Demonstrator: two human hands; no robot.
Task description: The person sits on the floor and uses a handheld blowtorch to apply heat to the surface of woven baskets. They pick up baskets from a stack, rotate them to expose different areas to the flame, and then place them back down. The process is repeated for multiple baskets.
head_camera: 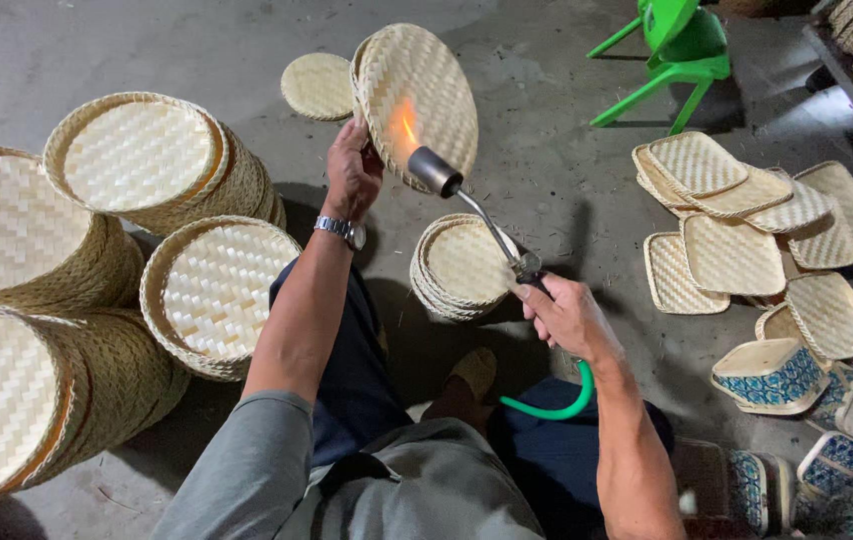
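My left hand (352, 170) holds up a round woven bamboo tray (427, 85) by its lower left rim, tilted on edge. My right hand (569, 318) grips the handle of a gas torch (477, 212) fed by a green hose (557, 405). The torch's metal nozzle points at the tray, and an orange flame (407, 125) licks its woven face. A watch (341, 231) sits on my left wrist. Below the torch, a short stack of round trays (462, 270) rests on the concrete floor.
Tall sideways stacks of round woven trays (137, 160) lie at the left. One round tray (317, 85) lies flat behind. Square woven trays (737, 220) and blue patterned baskets (772, 375) are spread at the right. A green plastic chair (682, 50) stands at the back.
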